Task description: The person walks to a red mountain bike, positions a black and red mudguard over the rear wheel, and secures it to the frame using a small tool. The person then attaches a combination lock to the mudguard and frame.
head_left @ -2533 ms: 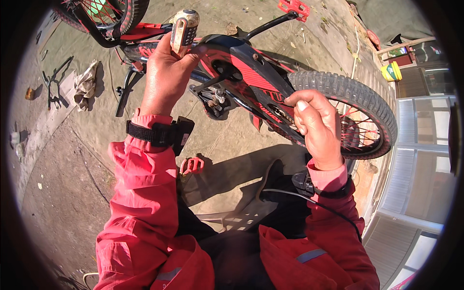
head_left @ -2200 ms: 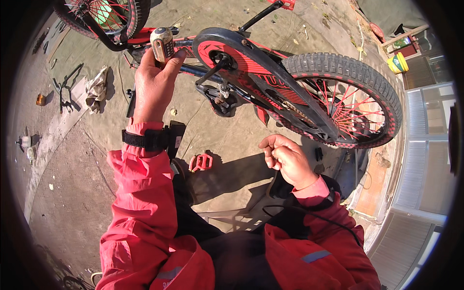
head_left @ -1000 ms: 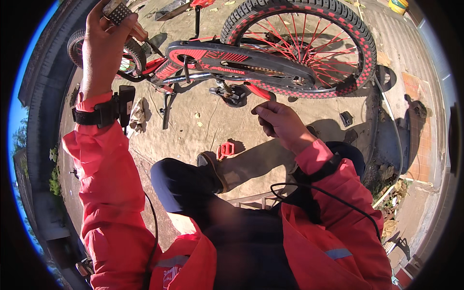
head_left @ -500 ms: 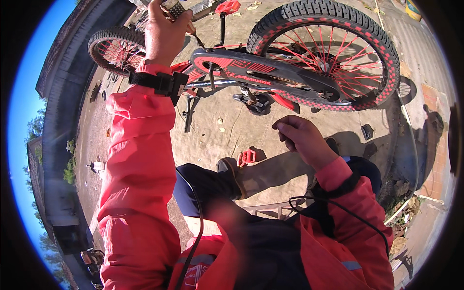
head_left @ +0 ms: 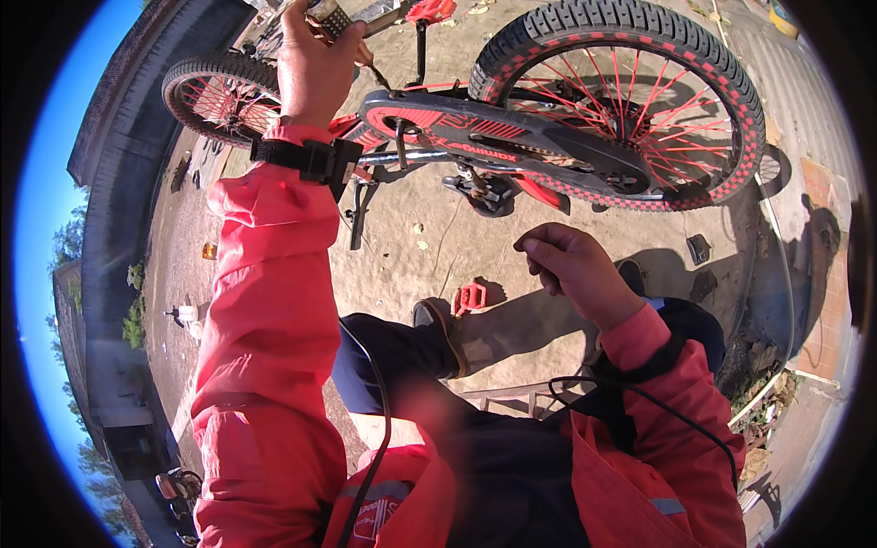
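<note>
My left hand (head_left: pixel 315 73) reaches out over a red and black bicycle (head_left: pixel 512 132). Its fingers are closed on a slim tool with a brownish handle (head_left: pixel 364 53) and a dark tip; the tip points down near the front of the chain guard (head_left: pixel 438 114). Beside the thumb shows a dotted, boxy piece (head_left: pixel 327 18), and I cannot tell whether it belongs to the tool. My right hand (head_left: pixel 580 269) hovers above the ground below the bicycle, fingers curled and thumb pressed in. Whatever it may hold is hidden. The bicycle stands upside down on its saddle (head_left: pixel 484 196).
A loose red pedal (head_left: pixel 470 298) lies by my shoe (head_left: pixel 434 333); another red pedal (head_left: pixel 429 11) sits on the crank. The rear wheel (head_left: pixel 630 110) rises at the right, the front wheel (head_left: pixel 219 100) at the left. A small black part (head_left: pixel 698 248) lies at right. A cable crosses my lap.
Both hands keep nearly the same pose. The view has shifted slightly, and my left hand with the tool stays by the chain guard.
</note>
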A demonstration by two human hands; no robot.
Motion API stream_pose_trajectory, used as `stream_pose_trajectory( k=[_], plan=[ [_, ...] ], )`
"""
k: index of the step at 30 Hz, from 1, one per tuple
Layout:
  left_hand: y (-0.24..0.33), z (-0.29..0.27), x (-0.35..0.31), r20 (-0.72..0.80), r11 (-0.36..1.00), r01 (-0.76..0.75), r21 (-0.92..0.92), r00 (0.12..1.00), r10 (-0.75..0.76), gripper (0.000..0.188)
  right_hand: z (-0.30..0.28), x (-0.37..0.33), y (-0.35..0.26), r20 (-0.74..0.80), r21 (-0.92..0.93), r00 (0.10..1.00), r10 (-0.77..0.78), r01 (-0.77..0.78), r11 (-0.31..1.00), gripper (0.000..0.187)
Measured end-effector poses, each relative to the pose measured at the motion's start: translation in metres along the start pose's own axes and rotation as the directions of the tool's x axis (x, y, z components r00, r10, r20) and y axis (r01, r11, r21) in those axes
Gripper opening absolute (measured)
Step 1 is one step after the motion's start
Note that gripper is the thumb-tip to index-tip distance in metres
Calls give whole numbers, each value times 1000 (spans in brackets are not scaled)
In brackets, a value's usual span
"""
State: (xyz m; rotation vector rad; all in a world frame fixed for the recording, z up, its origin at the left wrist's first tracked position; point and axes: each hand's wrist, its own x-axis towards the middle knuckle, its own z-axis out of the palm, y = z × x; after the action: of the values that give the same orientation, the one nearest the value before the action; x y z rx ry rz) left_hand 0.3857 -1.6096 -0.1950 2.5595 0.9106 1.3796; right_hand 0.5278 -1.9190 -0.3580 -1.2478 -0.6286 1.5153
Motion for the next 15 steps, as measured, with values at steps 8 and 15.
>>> stream_pose_trajectory(
  k=[8, 15],
  plan=[
    [-4, 2, 0, 8, 1000, 9, 7, 1000, -9, 67, 0, 1, 1, 7, 10, 1000, -8, 8, 1000, 20],
    [-3, 3, -2, 9, 998, -7, -56, 1000, 8, 64, 1, 1, 2, -7, -8, 1000, -13, 13, 1000, 20]
  ],
)
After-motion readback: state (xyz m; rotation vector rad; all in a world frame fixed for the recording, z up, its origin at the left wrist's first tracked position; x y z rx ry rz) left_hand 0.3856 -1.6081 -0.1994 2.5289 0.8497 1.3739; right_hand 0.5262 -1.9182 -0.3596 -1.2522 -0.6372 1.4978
